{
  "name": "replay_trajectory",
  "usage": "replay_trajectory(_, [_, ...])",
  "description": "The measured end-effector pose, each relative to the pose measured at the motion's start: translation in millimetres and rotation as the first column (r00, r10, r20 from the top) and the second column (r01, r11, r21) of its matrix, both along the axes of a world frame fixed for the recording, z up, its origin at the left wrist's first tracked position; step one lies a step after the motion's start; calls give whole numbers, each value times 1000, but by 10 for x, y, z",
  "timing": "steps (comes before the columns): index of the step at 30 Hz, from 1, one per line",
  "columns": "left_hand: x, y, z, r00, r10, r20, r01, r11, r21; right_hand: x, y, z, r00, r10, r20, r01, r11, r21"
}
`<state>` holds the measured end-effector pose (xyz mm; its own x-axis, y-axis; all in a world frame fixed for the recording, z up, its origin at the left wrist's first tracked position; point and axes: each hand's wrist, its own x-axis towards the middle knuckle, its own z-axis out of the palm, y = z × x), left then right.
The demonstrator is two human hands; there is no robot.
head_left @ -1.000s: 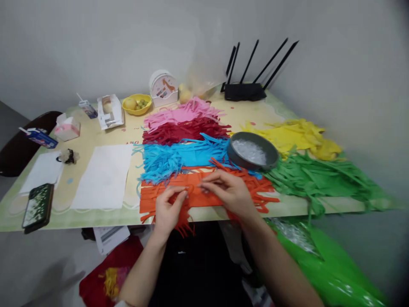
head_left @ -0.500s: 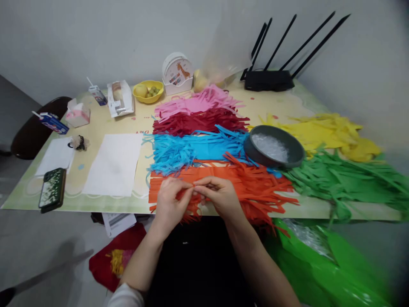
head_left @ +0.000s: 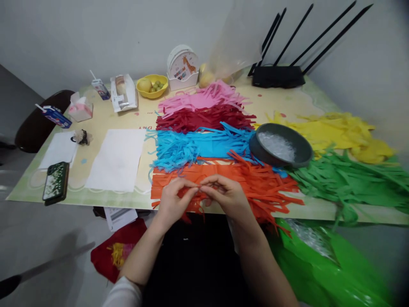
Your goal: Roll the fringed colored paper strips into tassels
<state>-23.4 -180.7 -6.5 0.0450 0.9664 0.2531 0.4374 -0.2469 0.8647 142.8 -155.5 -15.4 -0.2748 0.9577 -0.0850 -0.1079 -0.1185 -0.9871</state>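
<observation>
My left hand point(head_left: 177, 198) and my right hand point(head_left: 225, 195) meet fingertip to fingertip above the orange fringed sheets point(head_left: 217, 171). Both are closed in a pinch. Whatever lies between the fingertips is too small to make out. Orange strips hang below the hands over the table's front edge. Behind the orange stack lie blue fringed sheets point(head_left: 212, 146), then dark red ones point(head_left: 204, 118) and pink ones point(head_left: 200, 101). A dark grey bowl point(head_left: 280, 160) of clear, shiny plastic bits stands to the right, partly on the blue fringe.
Yellow fringe point(head_left: 338, 134) and green fringe point(head_left: 354, 179) lie at the right. A black router point(head_left: 277, 77) stands behind. At left are white sheets point(head_left: 116, 160), a phone point(head_left: 55, 182), a hair clip point(head_left: 83, 137) and a yellow fruit bowl point(head_left: 152, 94). A green plastic bag point(head_left: 326, 264) sits below the table's right side.
The view has shifted slightly, so the table's things appear a little further right. My hands stay pinched together over the orange fringe, with hardly any other movement.
</observation>
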Motion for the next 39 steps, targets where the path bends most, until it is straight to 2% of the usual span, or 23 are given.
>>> replay_trajectory(5, [65, -55, 8, 997, 77, 27, -77, 997, -8, -64, -28, 38, 999, -12, -36, 11, 999, -33])
replay_trajectory(10, [90, -94, 24, 980, 105, 168, -89, 991, -97, -101, -10, 12, 992, -37, -118, 31, 998, -56])
replay_trajectory(15, [114, -102, 43, 968, 164, 192, -158, 986, -46, -162, -48, 36, 988, -2, -155, -8, 998, -63])
replay_trajectory(17, [130, -96, 47, 957, 158, 243, -150, 987, -49, -180, -71, 40, 988, -27, -151, 19, 998, -54])
replay_trajectory(21, [146, -95, 32, 919, 110, 378, -60, 988, -142, -172, -81, 25, 989, -55, -140, 46, 996, -72])
replay_trajectory(24, [154, -126, -5, 927, 151, 344, -99, 981, -166, -125, -43, 30, 995, -19, -102, 11, 997, -82])
replay_trajectory(27, [165, -152, -29, 937, 167, 306, -120, 979, -168, -49, 12, 63, 999, 35, -41, -36, 998, -43])
replay_trajectory(32, [165, -98, 5, 912, 139, 385, -67, 979, -194, -2, 26, 111, 996, -10, 85, 4, 997, 74])
replay_trajectory(36, [160, -51, -26, 822, 176, 542, -61, 973, -223, -44, -28, 142, 981, -82, 179, 46, 979, 197])
replay_trajectory(39, [146, -41, -92, 751, 199, 629, -12, 957, -289, -59, -50, 190, 966, -169, 195, 117, 961, 252])
